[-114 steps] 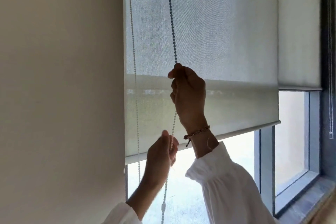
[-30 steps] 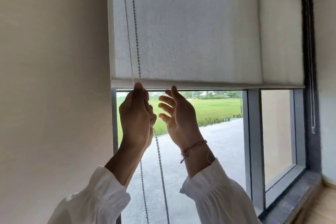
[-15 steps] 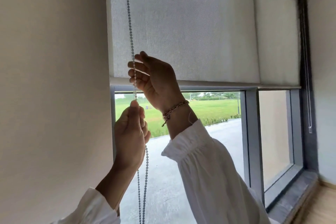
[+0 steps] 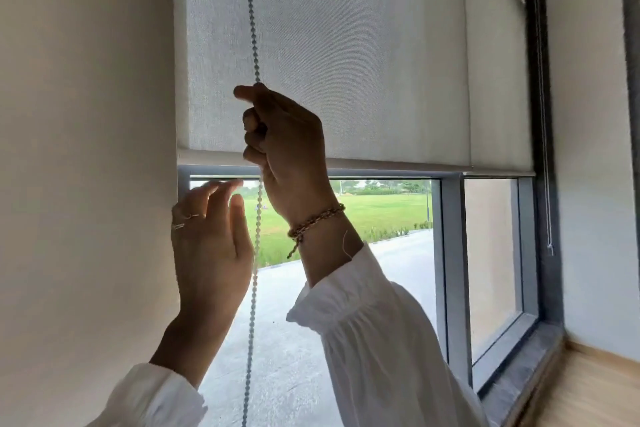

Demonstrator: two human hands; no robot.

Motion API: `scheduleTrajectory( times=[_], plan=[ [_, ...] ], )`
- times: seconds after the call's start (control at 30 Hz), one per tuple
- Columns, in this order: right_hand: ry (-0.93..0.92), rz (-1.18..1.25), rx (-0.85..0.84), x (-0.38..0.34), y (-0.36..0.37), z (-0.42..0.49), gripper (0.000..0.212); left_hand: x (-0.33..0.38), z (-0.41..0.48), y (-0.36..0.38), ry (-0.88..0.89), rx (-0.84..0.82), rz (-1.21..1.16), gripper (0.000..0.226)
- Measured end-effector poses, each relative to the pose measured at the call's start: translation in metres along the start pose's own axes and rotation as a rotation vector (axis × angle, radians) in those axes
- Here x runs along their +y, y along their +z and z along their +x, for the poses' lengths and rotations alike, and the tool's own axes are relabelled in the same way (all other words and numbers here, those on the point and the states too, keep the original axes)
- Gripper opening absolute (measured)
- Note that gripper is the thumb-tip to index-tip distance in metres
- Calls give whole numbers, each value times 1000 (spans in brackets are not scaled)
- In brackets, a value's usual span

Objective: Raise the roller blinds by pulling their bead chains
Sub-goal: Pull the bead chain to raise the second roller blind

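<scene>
1. Head view: right hand [image 4: 289,152] is closed on the grey beaded pull chain [image 4: 252,24] before the pale woven roller blind [image 4: 346,55]; left hand [image 4: 211,246] hangs open beside the chain, gripping nothing.
2. Pull straight downward, then regrip lower with the left.

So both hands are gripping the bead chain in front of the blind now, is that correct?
Not quite. In the head view only the right hand grips the bead chain; the left hand is open beside it, fingers spread, not gripping.
</scene>
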State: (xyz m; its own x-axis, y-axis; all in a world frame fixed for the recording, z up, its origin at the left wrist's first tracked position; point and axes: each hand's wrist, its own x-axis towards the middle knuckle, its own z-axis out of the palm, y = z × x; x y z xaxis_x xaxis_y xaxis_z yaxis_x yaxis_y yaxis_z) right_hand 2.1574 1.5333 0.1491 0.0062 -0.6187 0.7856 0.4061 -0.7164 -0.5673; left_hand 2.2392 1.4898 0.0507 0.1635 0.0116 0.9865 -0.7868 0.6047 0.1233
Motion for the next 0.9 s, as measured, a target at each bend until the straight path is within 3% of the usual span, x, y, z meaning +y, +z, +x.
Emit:
scheduleTrajectory(
  times=[0.13,0.37,0.47,0.57,0.67,0.77,0.9],
  plan=[
    [-6,-66,89,7,-16,-10,24,-16,7,14,100,-47,295,44],
    [-31,82,149,-5,-42,-17,22,-22,11,43,34,-106,271,71],
    [-33,84,156,-8,-48,-17,22,-21,14,53,-190,-117,60,82],
    [-13,72,179,-4,-55,-15,21,-17,13,61,-492,-267,-229,90],
    [20,-15,263,3,-62,-12,19,-12,13,63,-678,-377,-390,59],
    [-23,-334,441,15,-67,-7,20,2,7,62,-575,-250,-365,22],
    [-107,-823,503,28,-65,-12,38,23,-6,56,-371,-8,-545,32]
  ],
)
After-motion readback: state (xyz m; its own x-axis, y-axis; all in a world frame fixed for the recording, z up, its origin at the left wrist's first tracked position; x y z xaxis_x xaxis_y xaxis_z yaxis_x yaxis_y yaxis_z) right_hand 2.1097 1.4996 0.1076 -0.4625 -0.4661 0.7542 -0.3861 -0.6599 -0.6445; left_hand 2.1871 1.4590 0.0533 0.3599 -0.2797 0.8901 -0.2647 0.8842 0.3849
